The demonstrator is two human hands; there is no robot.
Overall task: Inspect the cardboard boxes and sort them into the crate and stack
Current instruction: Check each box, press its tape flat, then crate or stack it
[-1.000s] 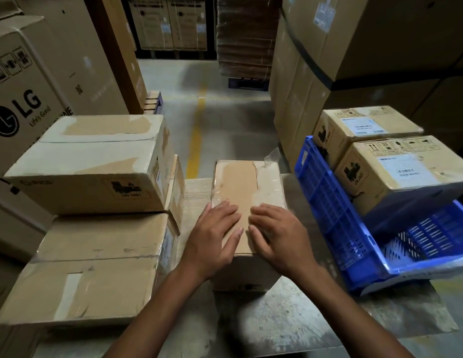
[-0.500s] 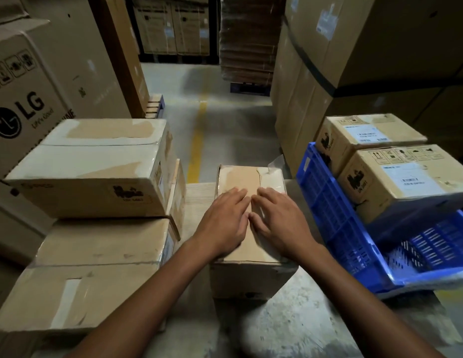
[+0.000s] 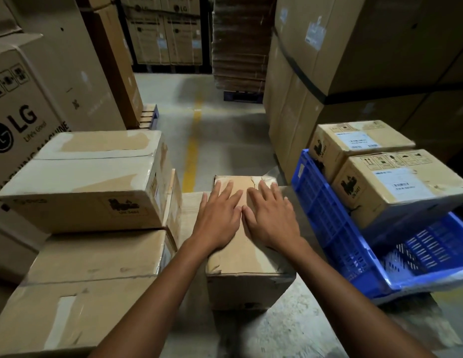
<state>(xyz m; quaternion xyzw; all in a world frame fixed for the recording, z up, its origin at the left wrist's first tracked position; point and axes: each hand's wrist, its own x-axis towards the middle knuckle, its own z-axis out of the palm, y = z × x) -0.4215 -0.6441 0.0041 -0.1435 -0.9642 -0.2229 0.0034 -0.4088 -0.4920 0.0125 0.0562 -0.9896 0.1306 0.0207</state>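
A small taped cardboard box stands on the table in the middle. My left hand and my right hand lie flat side by side on its top, fingers spread and pointing away from me, holding nothing. To the left is a stack of cardboard boxes: a top box on a larger lower box. On the right a blue plastic crate is tilted and holds two labelled boxes, the nearer one and the farther one.
The grey table surface shows in front of the middle box. Large LG cartons rise at the left and tall strapped cartons at the right. An aisle with a yellow floor line runs ahead between them.
Both hands have slid forward along the top of the middle box, from its near half to its far edge, with fingers spreading out. The box and the stacks stay in place.
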